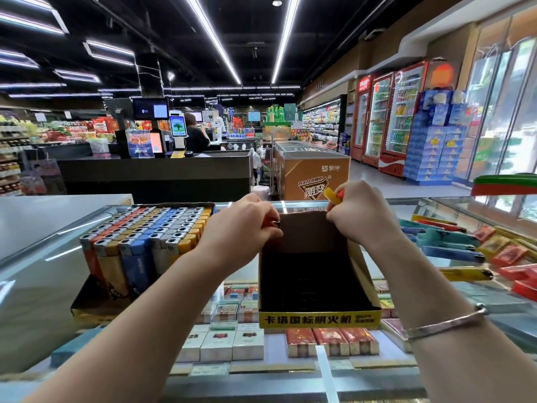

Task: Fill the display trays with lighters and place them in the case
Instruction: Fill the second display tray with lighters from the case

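On the glass counter (43, 257), the black yellow-fronted tray (316, 286) stands empty; right hand (359, 212) grips yellow lighters (334, 195).

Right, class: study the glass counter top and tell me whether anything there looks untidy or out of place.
Yes. Loose lighters in several colours lie scattered at odd angles on the glass counter right of the empty yellow-fronted cardboard tray, unlike the full cardboard tray of upright lighters on the left, which stands in neat rows.

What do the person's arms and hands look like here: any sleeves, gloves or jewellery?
Both forearms are bare, with no sleeves in view and no gloves. The left hand wears nothing visible. The right hand has a thin silver bangle around its wrist.
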